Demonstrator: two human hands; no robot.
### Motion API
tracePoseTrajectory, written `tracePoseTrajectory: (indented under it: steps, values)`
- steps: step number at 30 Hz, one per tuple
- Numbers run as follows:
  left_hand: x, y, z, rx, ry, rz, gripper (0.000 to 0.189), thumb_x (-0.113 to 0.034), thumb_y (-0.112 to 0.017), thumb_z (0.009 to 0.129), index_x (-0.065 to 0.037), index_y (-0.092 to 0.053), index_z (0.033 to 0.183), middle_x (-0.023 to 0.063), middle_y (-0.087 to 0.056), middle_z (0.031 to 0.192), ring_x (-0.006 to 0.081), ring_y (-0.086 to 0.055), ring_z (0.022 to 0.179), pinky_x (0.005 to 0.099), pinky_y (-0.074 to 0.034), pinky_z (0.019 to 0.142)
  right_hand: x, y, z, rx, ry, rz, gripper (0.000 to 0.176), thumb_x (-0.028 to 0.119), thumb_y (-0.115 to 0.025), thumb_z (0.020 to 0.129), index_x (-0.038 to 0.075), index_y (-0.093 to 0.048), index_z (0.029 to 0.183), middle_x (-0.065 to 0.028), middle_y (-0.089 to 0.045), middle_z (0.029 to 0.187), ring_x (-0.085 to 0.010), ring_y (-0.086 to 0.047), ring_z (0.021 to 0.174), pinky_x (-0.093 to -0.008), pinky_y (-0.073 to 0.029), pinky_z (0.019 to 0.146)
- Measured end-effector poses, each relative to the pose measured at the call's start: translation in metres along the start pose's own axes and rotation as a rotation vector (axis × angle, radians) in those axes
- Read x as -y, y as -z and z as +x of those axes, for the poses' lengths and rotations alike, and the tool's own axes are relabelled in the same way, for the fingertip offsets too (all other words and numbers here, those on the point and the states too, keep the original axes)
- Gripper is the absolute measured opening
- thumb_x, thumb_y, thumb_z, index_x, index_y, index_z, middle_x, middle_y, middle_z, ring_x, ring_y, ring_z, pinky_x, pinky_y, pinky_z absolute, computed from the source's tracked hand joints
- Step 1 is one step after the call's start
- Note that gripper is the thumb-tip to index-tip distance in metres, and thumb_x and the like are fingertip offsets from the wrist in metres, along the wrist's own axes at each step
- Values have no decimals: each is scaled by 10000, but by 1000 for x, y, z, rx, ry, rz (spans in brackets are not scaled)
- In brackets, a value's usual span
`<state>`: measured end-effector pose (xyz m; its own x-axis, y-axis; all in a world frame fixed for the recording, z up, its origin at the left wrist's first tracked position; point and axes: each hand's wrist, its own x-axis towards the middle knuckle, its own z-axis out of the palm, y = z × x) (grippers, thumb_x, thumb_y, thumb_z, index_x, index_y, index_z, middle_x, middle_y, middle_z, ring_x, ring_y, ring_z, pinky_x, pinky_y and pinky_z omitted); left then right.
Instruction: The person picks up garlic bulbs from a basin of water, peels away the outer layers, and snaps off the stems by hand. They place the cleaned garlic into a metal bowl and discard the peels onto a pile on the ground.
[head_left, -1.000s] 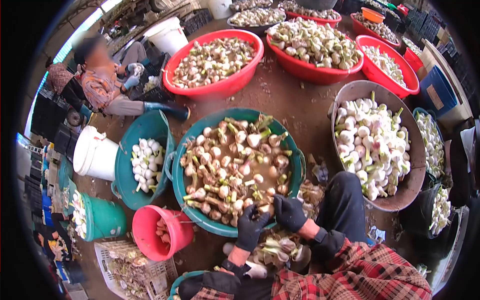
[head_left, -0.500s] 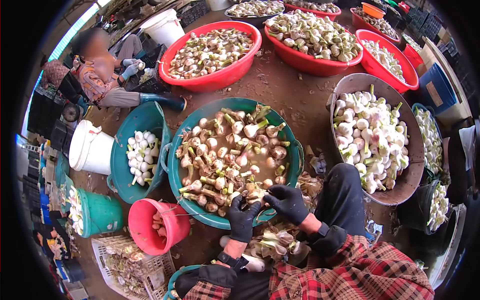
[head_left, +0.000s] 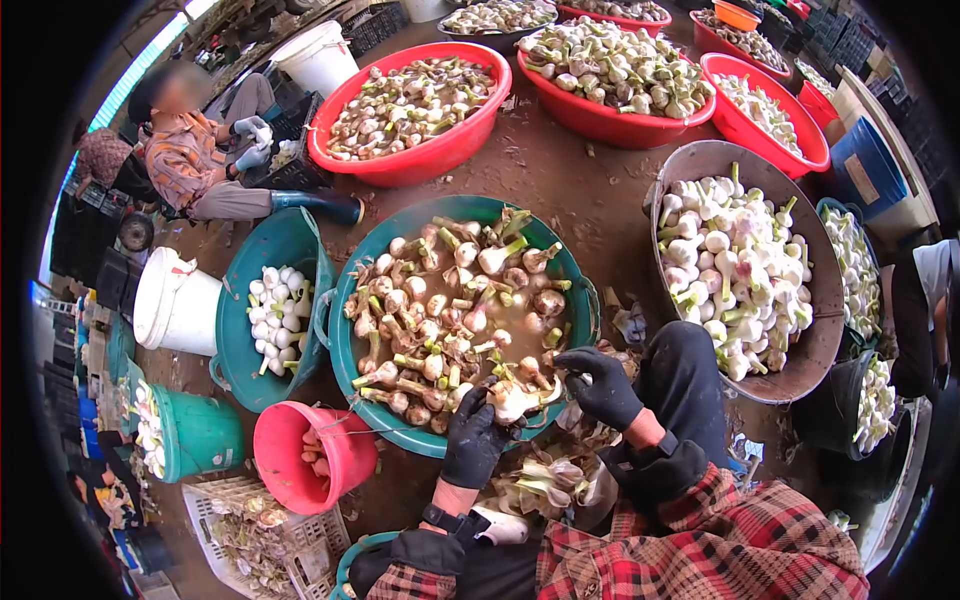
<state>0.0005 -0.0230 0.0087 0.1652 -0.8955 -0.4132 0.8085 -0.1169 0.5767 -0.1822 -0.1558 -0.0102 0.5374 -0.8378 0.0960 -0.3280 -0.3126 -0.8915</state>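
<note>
My left hand, in a black glove, holds a garlic bulb with loose, peeling skin at the front rim of the green tub. A strip of skin sticks out from the bulb to the right. Just right of it is my right hand, also gloved, raised with its fingers bent; whether its fingertips hold a piece of skin is too small to tell. Unpeeled garlic lies in murky water inside the tub. Below my hands is a heap of peeled-off skins.
A metal basin of white garlic stands right. Left are a green basket, a white bucket and a pink bucket. Red tubs stand beyond. A co-worker sits at the upper left, gloved hands together.
My right hand has moved away from my left, to the right and slightly up. The bulb now shows more clearly in my left hand. The view has shifted slightly.
</note>
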Motion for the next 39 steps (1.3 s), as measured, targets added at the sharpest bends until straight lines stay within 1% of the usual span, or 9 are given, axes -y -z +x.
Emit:
tracePoseTrajectory:
  steps: [5,6,10,17,25,32,35,37,39]
  values:
    - [10,9,5,56,31,73,391,-95,-446,947,-6,-421,1328,154,-558,1196,263,-607,1035,397,-548,831,34,-6,-5,194,21,129,249,143,-731,770,30,-685,987,-150,-682,905,-250,-675,828,-338,-520,743]
    - [15,11,5,58,-69,322,394,-91,-482,937,-3,-437,1318,132,-576,1172,237,-610,1020,378,-546,838,34,-7,-6,195,19,132,249,143,-731,770,30,-685,987,-150,-682,905,-250,-675,828,-338,-520,743]
    - [12,-5,1,-70,45,367,409,-57,-611,880,29,-495,1262,67,-612,1086,134,-601,942,281,-523,816,26,-10,-11,199,-29,174,254,134,-751,743,31,-696,969,-150,-684,863,-259,-678,766,-339,-521,687]
    - [17,0,1,-65,2,558,403,-69,-654,854,39,-527,1220,57,-623,1044,110,-586,923,259,-501,803,24,-22,-21,70,160,-23,188,45,-711,733,42,-678,918,-140,-649,801,-322,-633,720,-371,-497,640]
    - [10,-1,0,169,-244,968,477,-107,-707,800,44,-527,1216,109,-610,1096,157,-571,1002,307,-464,901,19,-32,-27,6,170,-64,97,54,-629,778,49,-598,870,-155,-598,763,-367,-598,699,-406,-476,604]
    - [16,3,0,128,-121,749,585,-142,-699,817,54,-449,1309,134,-584,1166,177,-550,1060,321,-449,932,18,-24,-25,-11,75,211,144,13,-667,772,2,-626,909,-155,-604,792,-269,-602,702,-341,-472,649]
    - [26,11,6,70,-50,661,602,-158,-677,839,60,-416,1336,169,-593,1160,194,-570,1056,328,-453,927,16,-28,-34,-15,-40,132,143,13,-667,767,13,-625,904,-154,-609,788,-304,-610,700,-354,-479,641]
    - [29,3,9,50,-183,1197,616,-198,-673,844,71,-412,1334,225,-601,1150,233,-600,1061,333,-463,911,17,-33,-37,-42,21,49,115,40,-658,773,15,-623,880,-152,-620,800,-326,-614,709,-370,-484,637]
    - [25,-6,6,-5,-112,1358,582,-224,-677,833,75,-457,1281,275,-594,1134,304,-618,1050,352,-490,864,16,-38,-42,-65,79,-35,95,67,-650,779,18,-621,856,-150,-632,813,-348,-617,718,-387,-489,633]
